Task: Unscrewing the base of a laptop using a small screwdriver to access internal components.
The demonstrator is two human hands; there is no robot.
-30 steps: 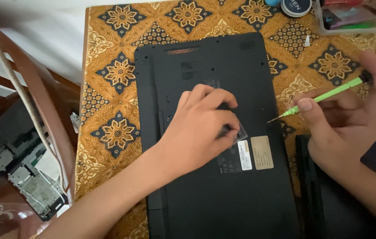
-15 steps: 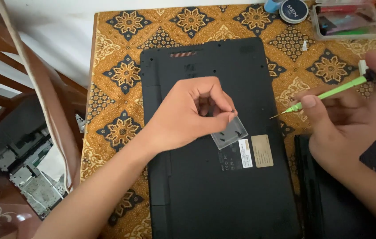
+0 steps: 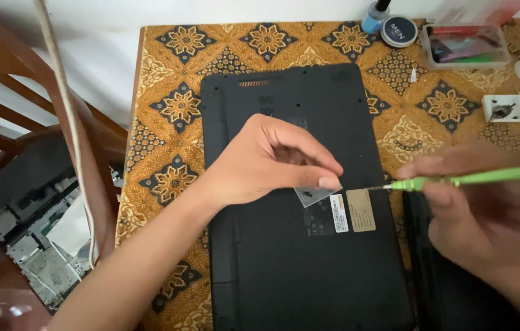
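A black laptop (image 3: 300, 263) lies bottom side up on the patterned cloth. My left hand (image 3: 266, 162) rests over its middle, thumb and fingertips pinching a small grey sticker (image 3: 313, 195) that is partly lifted off the case. Beside it sit a white label (image 3: 339, 213) and a tan label (image 3: 361, 209). My right hand (image 3: 480, 214), blurred, holds a green screwdriver (image 3: 474, 178) level, its metal tip pointing left toward the tan label's top edge.
A brown and gold cloth (image 3: 168, 147) covers the table. At the back stand a clear plastic box (image 3: 465, 46), a round tin (image 3: 399, 30) and a blue bottle (image 3: 373, 17). A small white tray (image 3: 504, 108) sits right. A wooden chair (image 3: 58, 122) and circuit boards (image 3: 33, 257) are left.
My left hand lifted off the case and now pinches the grey sticker's edge. My right hand swung the screwdriver down and left, bringing its tip close to the labels.
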